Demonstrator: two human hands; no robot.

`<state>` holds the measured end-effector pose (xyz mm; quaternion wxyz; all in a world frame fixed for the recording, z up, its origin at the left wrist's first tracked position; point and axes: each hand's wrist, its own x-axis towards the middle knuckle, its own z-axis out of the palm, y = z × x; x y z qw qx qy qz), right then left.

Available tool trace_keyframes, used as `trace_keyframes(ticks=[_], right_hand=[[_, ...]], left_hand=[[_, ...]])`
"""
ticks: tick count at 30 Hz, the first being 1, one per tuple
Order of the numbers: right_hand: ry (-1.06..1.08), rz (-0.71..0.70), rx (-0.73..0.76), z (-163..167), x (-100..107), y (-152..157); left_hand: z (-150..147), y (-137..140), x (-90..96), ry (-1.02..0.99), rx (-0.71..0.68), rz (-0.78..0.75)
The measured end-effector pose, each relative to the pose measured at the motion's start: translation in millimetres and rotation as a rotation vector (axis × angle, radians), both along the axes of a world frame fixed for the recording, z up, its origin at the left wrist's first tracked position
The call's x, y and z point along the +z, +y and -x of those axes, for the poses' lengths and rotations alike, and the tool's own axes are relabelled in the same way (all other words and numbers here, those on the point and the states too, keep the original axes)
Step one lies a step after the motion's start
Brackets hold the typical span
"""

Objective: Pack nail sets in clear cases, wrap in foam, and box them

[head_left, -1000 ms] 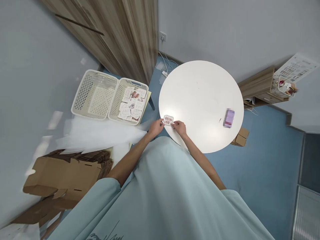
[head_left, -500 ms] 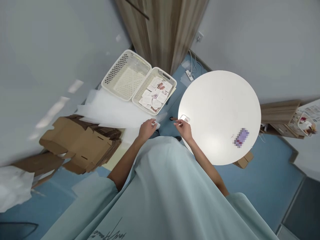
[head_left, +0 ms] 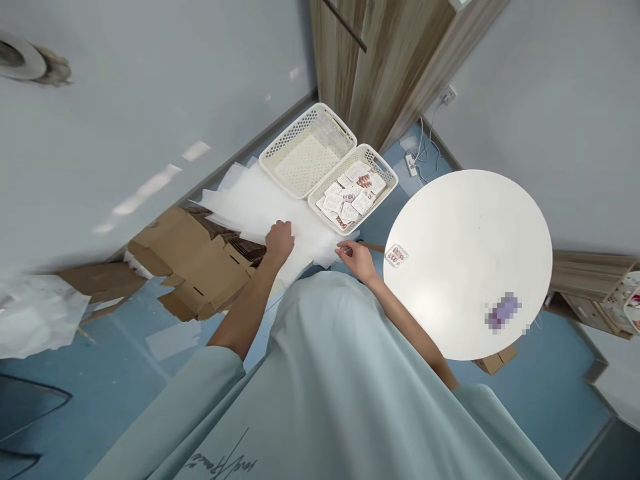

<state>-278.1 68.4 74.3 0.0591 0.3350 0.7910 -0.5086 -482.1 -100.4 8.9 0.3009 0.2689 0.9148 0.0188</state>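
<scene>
My left hand [head_left: 280, 241] is over the pile of thin white sheets [head_left: 260, 200], back of the hand up. Its fingers curl downward, and their tips are hidden, so I cannot tell what they hold. Beside the round white table [head_left: 465, 267], my right hand [head_left: 357, 259] has thumb and fingers drawn together near the sheets' right end. Anything between those fingertips is too small to make out. A small clear pack with reddish pieces [head_left: 397, 256] lies on the table's left edge, just right of that hand.
Two white baskets stand ahead: one holds clear packaging [head_left: 333, 130], the other several printed packs [head_left: 350, 197]. Flattened brown cardboard boxes [head_left: 195, 260] lie at left. A blurred purple object [head_left: 503, 312] is on the table. Cables and a power strip [head_left: 411, 165] lie near the cabinet [head_left: 385, 60].
The view has swung left, so the baskets and table appear further right. My left hand has moved left over the white sheets. My right hand has left the pack at the table's edge.
</scene>
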Motion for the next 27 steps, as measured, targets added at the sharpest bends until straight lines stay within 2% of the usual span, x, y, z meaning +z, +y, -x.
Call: trace_keyframes(ticks=[8,13,16,21,24,27], right_hand=[[-0.037,-0.005,0.025,0,-2,-3],[-0.024,-0.003,0.059,-1,-1,-2],[-0.004,-0.01,0.069,0,5,2],[0.101,0.0,0.029,-3,20,12],[0.223,0.029,-0.027,-7,33,19],[0.348,0.073,-0.085,-15,49,27]], left_hand=[[-8,-5,-2.5,0.016,-0.052,0.018],[-15,-11,8.0,0.028,-0.047,-0.019],[-22,-11,24.7,0.076,-0.019,-0.075],[-42,-11,65.2,0.215,0.051,-0.267],[-56,-10,91.4,0.258,0.076,-0.435],[-73,-1,117.9,0.259,0.043,-0.654]])
